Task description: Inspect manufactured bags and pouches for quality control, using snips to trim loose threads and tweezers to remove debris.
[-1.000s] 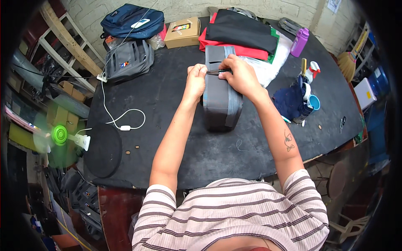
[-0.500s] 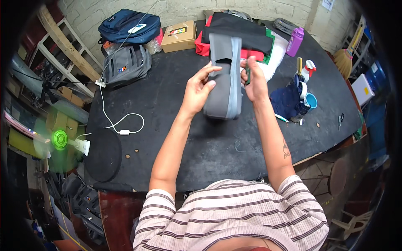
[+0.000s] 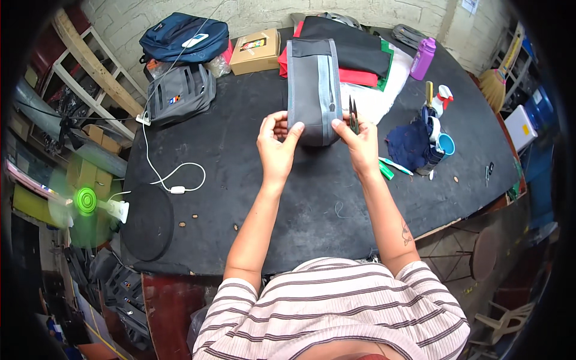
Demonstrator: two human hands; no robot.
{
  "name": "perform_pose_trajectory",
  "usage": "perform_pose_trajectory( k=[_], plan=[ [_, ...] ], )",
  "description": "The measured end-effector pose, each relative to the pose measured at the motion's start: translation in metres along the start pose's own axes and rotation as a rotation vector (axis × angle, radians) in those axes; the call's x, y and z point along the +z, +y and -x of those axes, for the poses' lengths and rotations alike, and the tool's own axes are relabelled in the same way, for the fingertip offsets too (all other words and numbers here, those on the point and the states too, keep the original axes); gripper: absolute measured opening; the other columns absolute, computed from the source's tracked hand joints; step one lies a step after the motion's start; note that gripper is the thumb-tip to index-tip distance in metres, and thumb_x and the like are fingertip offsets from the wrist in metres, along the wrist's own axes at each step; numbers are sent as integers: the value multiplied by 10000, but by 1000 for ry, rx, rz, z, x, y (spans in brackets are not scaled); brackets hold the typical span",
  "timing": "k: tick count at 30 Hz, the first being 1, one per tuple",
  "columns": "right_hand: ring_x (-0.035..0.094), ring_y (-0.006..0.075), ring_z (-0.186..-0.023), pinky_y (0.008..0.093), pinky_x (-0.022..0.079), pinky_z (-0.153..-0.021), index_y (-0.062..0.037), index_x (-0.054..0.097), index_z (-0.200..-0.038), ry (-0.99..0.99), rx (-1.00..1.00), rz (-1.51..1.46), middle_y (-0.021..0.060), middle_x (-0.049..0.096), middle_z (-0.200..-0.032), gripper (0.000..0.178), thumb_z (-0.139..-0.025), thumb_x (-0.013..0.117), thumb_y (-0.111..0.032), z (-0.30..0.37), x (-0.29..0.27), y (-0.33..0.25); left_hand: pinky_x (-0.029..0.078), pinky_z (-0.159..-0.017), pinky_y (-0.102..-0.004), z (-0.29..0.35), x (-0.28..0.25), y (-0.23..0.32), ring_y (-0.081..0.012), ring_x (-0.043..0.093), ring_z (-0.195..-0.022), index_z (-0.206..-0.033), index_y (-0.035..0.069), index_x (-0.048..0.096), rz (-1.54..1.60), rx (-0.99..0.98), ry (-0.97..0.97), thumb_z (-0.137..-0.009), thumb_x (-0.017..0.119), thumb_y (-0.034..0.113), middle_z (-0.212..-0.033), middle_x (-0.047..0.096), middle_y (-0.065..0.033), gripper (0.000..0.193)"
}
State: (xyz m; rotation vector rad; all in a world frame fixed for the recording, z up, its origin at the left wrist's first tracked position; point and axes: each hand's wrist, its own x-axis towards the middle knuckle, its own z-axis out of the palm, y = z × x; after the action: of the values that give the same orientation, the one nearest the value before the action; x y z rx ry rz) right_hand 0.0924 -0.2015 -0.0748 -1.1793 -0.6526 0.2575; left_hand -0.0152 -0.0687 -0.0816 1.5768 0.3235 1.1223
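Observation:
A grey fabric pouch (image 3: 310, 90) with a lighter zipper strip down its right side is held up above the black table. My left hand (image 3: 278, 135) is closed on its lower left edge, thumb in front and fingers behind. On the lower right edge, my right hand (image 3: 361, 144) pinches the pouch with its thumb. Tucked in the same right hand are small dark thread snips (image 3: 353, 113), their pointed blades sticking up past the fingers. The fingers behind the pouch are partly hidden.
Folded black cloth (image 3: 354, 45) over red and green fabric lies at the back beside a cardboard box (image 3: 255, 51). Backpacks sit back left; a purple bottle (image 3: 423, 59) and spray bottle (image 3: 442, 99) stand right. A white cable (image 3: 162, 180) and spinning green fan (image 3: 85, 201) are left.
The pouch has turned so its zippered panel faces me more squarely. My right hand has shifted down onto its lower edge, and the snip blades now show. A green object appears beside my right wrist.

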Motion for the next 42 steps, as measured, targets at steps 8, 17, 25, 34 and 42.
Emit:
perform_pose_trajectory(
  k=[8, 17, 25, 34, 42],
  plan=[
    [441, 20, -702, 181, 355, -630, -1, 631, -921, -40, 21, 36, -59, 515, -769, 158, -807, 714, -73, 27, -5, -6, 424, -620, -219, -8, 5, 16, -63, 454, -669, -1069, -21, 613, 61, -57, -15, -784, 739, 66, -819, 522, 9, 324],
    [525, 121, -725, 248, 416, -645, -7, 637, -858, 194, -337, 399, 28, 591, -800, 192, -916, 618, -190, 88, -70, 50, 406, -816, -292, -9, -75, 23, -204, 490, -886, -929, 124, 755, -460, 261, -449, -614, 622, -81, -830, 521, -17, 399],
    [435, 39, -527, 188, 326, -479, 13, 628, -975, 357, 47, 276, -1, 539, -707, 385, -993, 469, -337, 79, -138, 71, 394, -997, -303, 30, -144, -55, -177, 540, -1146, -1151, 26, 640, -216, -184, -66, -822, 492, -89, -1162, 593, -89, 379],
    [557, 79, -774, 247, 444, -742, 46, 647, -998, 80, 271, 440, 28, 652, -874, 352, -829, 696, -259, 50, -91, 58, 440, -911, -389, 41, -110, -54, -294, 558, -1048, -1266, -12, 515, -544, -417, -88, -822, 698, 188, -1185, 561, -173, 520],
    [347, 7, -466, 209, 260, -441, -17, 669, -960, -7, 503, 87, -55, 547, -677, 269, -934, 580, -269, 68, -80, 64, 315, -1023, -487, 58, 17, 8, -312, 491, -1164, -897, 77, 707, -730, 358, -378, -782, 630, 88, -1049, 612, -95, 138]
  ],
)
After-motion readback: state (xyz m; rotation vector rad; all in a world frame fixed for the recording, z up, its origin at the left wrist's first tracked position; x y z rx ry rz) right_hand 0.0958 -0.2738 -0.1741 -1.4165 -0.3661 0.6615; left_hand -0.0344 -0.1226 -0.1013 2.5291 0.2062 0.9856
